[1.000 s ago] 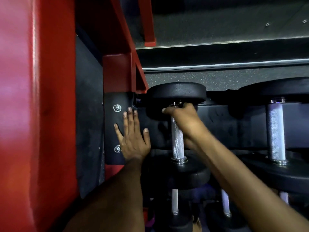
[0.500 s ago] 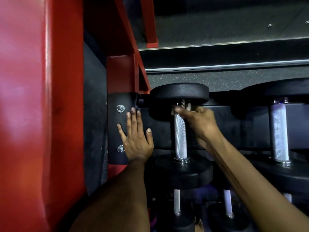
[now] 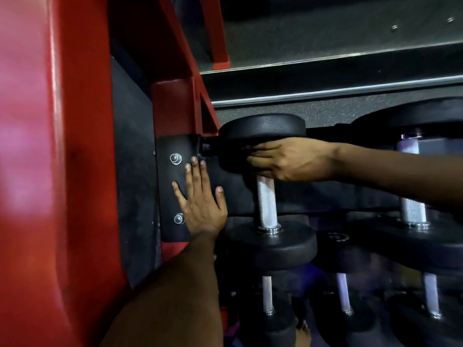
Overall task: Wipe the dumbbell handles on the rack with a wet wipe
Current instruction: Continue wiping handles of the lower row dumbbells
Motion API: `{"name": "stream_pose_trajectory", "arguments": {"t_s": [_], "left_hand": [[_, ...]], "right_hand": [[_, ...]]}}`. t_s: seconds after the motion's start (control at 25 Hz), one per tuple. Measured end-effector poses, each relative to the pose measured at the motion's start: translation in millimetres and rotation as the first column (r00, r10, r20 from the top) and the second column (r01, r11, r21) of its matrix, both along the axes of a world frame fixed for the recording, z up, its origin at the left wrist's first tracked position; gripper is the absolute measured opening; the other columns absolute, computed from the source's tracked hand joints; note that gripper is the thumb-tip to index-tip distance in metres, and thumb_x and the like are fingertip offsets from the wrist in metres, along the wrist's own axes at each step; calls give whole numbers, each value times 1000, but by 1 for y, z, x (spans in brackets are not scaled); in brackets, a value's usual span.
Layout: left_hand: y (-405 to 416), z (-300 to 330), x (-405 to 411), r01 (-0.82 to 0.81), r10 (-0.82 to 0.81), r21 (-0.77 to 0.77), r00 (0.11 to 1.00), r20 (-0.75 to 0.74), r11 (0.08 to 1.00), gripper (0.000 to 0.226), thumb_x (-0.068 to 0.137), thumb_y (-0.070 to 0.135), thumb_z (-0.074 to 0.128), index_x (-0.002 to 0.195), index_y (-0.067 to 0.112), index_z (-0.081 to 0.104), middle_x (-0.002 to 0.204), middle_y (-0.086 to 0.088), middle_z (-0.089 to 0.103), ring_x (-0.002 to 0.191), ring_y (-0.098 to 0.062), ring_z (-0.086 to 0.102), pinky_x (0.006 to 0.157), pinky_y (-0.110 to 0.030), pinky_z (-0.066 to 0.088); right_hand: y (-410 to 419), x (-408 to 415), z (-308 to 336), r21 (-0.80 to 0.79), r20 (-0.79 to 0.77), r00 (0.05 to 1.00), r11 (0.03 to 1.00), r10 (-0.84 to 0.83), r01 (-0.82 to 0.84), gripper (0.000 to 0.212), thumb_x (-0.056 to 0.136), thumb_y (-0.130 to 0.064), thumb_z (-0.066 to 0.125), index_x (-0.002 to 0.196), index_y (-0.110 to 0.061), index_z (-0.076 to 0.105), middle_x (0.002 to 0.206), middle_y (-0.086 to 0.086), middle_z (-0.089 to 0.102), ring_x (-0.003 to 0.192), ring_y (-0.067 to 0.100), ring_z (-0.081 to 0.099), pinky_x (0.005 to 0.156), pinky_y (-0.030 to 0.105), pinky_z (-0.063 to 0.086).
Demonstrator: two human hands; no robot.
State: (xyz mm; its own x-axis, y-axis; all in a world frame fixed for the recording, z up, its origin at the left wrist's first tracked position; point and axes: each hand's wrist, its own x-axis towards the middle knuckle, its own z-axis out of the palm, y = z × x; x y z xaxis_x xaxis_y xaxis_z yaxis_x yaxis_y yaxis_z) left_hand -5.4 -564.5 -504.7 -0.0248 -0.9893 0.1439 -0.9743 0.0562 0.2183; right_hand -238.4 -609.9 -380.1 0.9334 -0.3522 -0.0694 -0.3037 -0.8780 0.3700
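Note:
The leftmost dumbbell on the upper rack shelf has a knurled silver handle (image 3: 266, 204) between a far black head (image 3: 263, 126) and a near black head (image 3: 270, 246). My right hand (image 3: 288, 159) is curled around the far end of that handle, just under the far head, with the forearm reaching in from the right. No wet wipe shows; the fingers hide whatever lies under them. My left hand (image 3: 203, 206) lies flat, fingers spread, on the rack's black bolted end plate (image 3: 170, 186), left of the dumbbell.
A second dumbbell with a silver handle (image 3: 413, 209) sits to the right on the same shelf. Smaller dumbbells (image 3: 343, 294) lie on the shelf below. The red rack frame (image 3: 175, 108) and a broad red upright (image 3: 50, 171) close off the left side.
My right hand has turned over the far end of the handle, and its forearm has swung from lower right to nearly level. The left hand has stayed on the plate.

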Motion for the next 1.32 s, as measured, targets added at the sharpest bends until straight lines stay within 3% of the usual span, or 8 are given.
{"name": "stream_pose_trajectory", "arguments": {"t_s": [0.28, 0.48, 0.64, 0.68, 0.76, 1.0, 1.16, 1.32], "left_hand": [[0, -1, 2, 3, -3, 5, 1000, 6, 1000, 68, 93, 37, 30, 154, 10, 17, 162, -5, 12, 149, -19, 9, 117, -57, 7], [1, -1, 1, -1, 1, 12, 1000, -6, 1000, 68, 93, 37, 29, 154, 10, 16, 163, -3, 10, 149, -18, 7, 118, -57, 7], [0, -2, 3, 4, -4, 6, 1000, -7, 1000, 68, 92, 37, 30, 154, 10, 17, 163, -4, 11, 149, -18, 8, 117, -57, 8], [0, -2, 2, 5, -5, 4, 1000, -4, 1000, 68, 92, 36, 30, 154, 10, 16, 163, -4, 11, 149, -18, 8, 117, -57, 7], [0, -2, 2, 8, -8, -1, 1000, -4, 1000, 68, 92, 36, 30, 153, 9, 16, 162, -3, 10, 149, -19, 8, 117, -57, 7], [0, -3, 2, 14, -14, -25, 1000, -1, 1000, 68, 92, 36, 30, 153, 9, 17, 162, -5, 13, 149, -20, 10, 117, -56, 6], [0, -6, 3, 17, -16, -44, 1000, 10, 999, 68, 92, 36, 30, 153, 8, 18, 162, -6, 14, 149, -20, 11, 116, -56, 5], [-1, -4, 1, 17, -17, -37, 1000, -2, 999, 69, 92, 37, 30, 153, 7, 18, 162, -7, 15, 149, -21, 11, 116, -54, 3]], "right_hand": [[-3, 51, -4, -46, -313, 949, 999, -28, 15, 43, 89, -3, 28, 100, -22, 65, 106, -7, 66, 108, 9, 60, 115, 30, 17], [27, -5, -11, 158, 463, 846, 964, -263, 213, 39, 92, -12, 34, 101, -9, 72, 103, 6, 71, 95, 18, 68, 88, 26, 45], [66, 22, -23, 934, 264, -258, 179, -929, 311, 21, 87, -5, 55, 99, -8, 72, 90, 4, 73, 79, 4, 61, 68, 10, 43], [56, 29, -23, 997, -44, -421, -69, -906, 45, 20, 89, -4, 51, 91, -7, 71, 80, 4, 71, 72, 8, 60, 60, 13, 45], [29, 41, -20, 850, -459, -359, -283, -813, -445, 28, 93, -4, 34, 84, -7, 60, 74, 7, 66, 60, 17, 62, 53, 22, 52], [37, 76, 15, 866, -357, -555, -44, -751, -497, 30, 76, 13, 38, 67, -15, 43, 54, -4, 45, 54, 11, 40, 51, 23, 34], [18, 81, 13, 851, -424, -541, -114, -726, -513, 21, 78, 10, 46, 67, -7, 52, 55, 4, 53, 54, 16, 51, 54, 24, 42], [17, 103, 4, 971, -236, -662, -147, -712, -188, 42, 67, -20, 59, 107, -8, 54, 109, 15, 62, 102, 33, 60, 89, 43, 50]]}}
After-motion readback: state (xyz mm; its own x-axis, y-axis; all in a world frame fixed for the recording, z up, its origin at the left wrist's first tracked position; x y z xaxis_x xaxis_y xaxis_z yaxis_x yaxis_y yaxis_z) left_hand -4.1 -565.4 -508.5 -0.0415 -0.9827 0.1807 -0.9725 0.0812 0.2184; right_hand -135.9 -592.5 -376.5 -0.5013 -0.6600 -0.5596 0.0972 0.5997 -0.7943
